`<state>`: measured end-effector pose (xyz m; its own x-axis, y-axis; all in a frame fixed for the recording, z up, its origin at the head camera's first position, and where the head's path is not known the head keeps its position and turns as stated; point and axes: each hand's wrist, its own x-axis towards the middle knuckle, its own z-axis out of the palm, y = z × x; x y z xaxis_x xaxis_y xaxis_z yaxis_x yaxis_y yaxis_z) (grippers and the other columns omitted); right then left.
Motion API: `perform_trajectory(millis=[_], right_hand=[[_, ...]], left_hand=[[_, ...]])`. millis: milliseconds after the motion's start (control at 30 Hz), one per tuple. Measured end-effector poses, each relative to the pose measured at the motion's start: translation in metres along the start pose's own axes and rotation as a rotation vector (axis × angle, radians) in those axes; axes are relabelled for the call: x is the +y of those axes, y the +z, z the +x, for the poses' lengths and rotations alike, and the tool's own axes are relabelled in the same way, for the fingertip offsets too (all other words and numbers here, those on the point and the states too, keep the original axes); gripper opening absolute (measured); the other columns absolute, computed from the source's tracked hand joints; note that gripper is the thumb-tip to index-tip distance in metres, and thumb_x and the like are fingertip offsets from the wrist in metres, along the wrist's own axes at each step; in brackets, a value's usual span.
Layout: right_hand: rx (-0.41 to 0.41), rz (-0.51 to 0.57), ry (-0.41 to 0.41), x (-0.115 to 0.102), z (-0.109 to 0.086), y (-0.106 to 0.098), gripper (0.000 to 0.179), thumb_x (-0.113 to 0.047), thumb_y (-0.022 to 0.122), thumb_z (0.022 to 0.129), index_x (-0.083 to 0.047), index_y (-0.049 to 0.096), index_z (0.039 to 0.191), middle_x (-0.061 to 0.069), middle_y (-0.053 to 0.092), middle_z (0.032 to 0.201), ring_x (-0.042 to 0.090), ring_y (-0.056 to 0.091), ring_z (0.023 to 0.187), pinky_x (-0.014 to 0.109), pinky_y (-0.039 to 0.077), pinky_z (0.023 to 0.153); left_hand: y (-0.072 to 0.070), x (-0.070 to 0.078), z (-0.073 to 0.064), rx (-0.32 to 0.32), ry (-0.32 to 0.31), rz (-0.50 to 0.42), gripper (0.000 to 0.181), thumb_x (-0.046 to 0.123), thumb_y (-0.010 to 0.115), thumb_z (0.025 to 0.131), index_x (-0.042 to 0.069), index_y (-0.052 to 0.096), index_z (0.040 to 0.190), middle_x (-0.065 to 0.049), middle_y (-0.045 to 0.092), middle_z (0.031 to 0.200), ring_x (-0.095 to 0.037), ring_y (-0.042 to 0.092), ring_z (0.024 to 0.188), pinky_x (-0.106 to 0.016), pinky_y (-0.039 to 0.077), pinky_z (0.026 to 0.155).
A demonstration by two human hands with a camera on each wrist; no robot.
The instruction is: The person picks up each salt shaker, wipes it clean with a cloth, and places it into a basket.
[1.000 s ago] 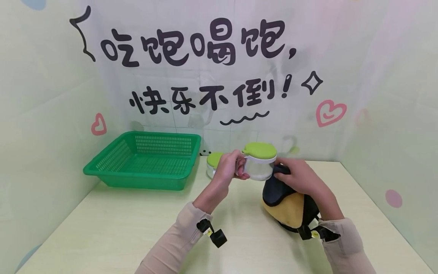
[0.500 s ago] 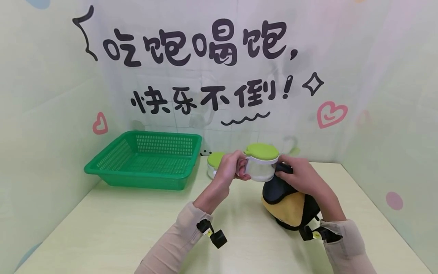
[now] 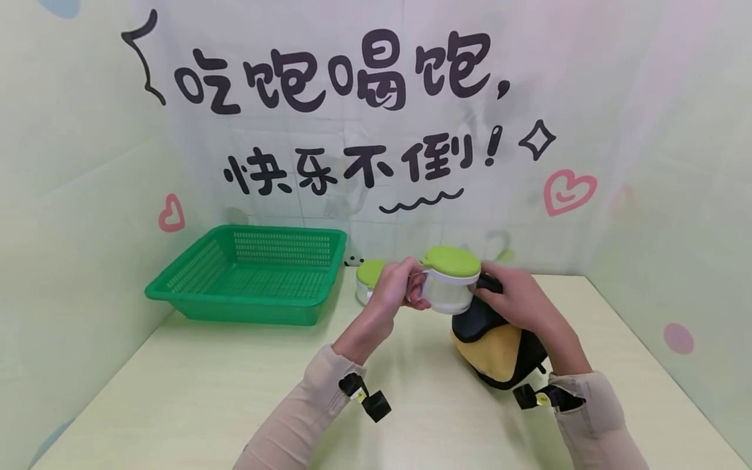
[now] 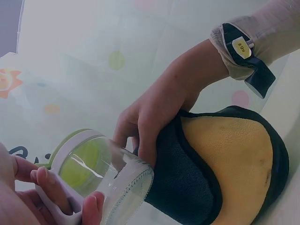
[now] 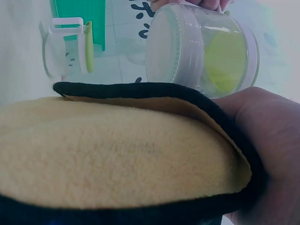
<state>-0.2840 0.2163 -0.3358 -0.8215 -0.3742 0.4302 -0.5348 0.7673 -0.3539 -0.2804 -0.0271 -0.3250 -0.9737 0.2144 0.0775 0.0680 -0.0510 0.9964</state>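
Note:
My left hand (image 3: 393,287) grips the white handle of a clear seasoning jar (image 3: 448,291) with a green lid, holding it above the table. The left wrist view shows the jar's (image 4: 124,187) see-through side and base, with fingers curled through the handle. My right hand (image 3: 519,297) grips a thick yellow plush cloth (image 3: 490,352) with dark blue backing and black edging. The cloth (image 5: 117,150) fills most of the right wrist view and is folded over. The right fingertips are at the jar's right side, partly hidden behind it.
A second green-lidded jar (image 3: 370,273) stands behind my left hand, partly covered by it. At the back left is a green plastic basket (image 3: 252,313) with perforated sides. A printed curtain (image 3: 376,228) closes off the back of the pale table (image 3: 235,391).
The jar has shifted slightly to the right. My right hand and the cloth have moved a little upward along the jar's side. Both grips stay the same.

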Motion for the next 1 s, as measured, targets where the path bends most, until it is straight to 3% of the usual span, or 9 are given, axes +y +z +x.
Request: perform_trajectory(millis=[67,200,467,700,867,1000], right_hand=[[0.038,-0.011,0.007,0.002,0.000,-0.001,0.022,-0.016,0.071,0.096,-0.012,0.067,0.117,0.010,0.074,0.106,0.027,0.066,0.090,0.048,0.052,0.081],[0.063,-0.006,0.002,0.005,0.001,-0.002,0.023,-0.014,0.073,0.095,-0.011,0.068,0.117,0.012,0.075,0.106,0.029,0.068,0.092,0.050,0.055,0.083],[-0.053,0.079,-0.018,0.015,0.006,0.002,0.038,-0.010,0.070,0.095,-0.009,0.065,0.132,0.015,0.071,0.125,0.037,0.065,0.119,0.059,0.050,0.103],[-0.143,0.054,0.027,0.018,0.009,0.003,0.032,-0.016,0.071,0.095,-0.008,0.068,0.125,0.012,0.074,0.118,0.033,0.067,0.112,0.056,0.053,0.099],[-0.101,0.070,0.023,0.018,0.009,-0.002,0.039,-0.015,0.071,0.094,-0.008,0.065,0.132,0.015,0.072,0.123,0.036,0.067,0.115,0.058,0.052,0.100],[-0.053,0.063,0.030,0.018,0.008,-0.008,0.035,-0.013,0.070,0.094,-0.009,0.065,0.128,0.015,0.073,0.118,0.033,0.067,0.103,0.055,0.054,0.091]], left_hand=[[0.001,0.000,0.002,-0.007,-0.008,-0.003,0.028,0.022,0.045,0.090,0.010,0.047,0.064,0.001,0.044,0.054,-0.017,0.059,0.051,-0.028,0.057,0.060],[0.005,0.000,0.003,-0.002,-0.010,-0.002,0.027,0.021,0.045,0.088,0.010,0.046,0.064,0.001,0.042,0.053,-0.017,0.057,0.049,-0.028,0.056,0.059],[0.008,0.001,0.005,0.020,-0.011,0.001,0.029,0.022,0.044,0.090,0.010,0.045,0.064,0.000,0.041,0.054,-0.018,0.056,0.050,-0.029,0.056,0.060],[0.008,0.000,0.007,0.023,-0.010,0.000,0.030,0.022,0.044,0.090,0.010,0.043,0.063,0.001,0.041,0.054,-0.017,0.056,0.050,-0.029,0.056,0.059],[0.006,-0.001,0.009,0.022,-0.008,0.000,0.031,0.023,0.044,0.092,0.010,0.042,0.063,0.001,0.041,0.053,-0.017,0.058,0.050,-0.028,0.056,0.059],[0.007,-0.001,0.011,0.014,-0.014,-0.007,0.030,0.023,0.045,0.090,0.011,0.043,0.062,0.001,0.041,0.052,-0.017,0.057,0.049,-0.028,0.056,0.059]])
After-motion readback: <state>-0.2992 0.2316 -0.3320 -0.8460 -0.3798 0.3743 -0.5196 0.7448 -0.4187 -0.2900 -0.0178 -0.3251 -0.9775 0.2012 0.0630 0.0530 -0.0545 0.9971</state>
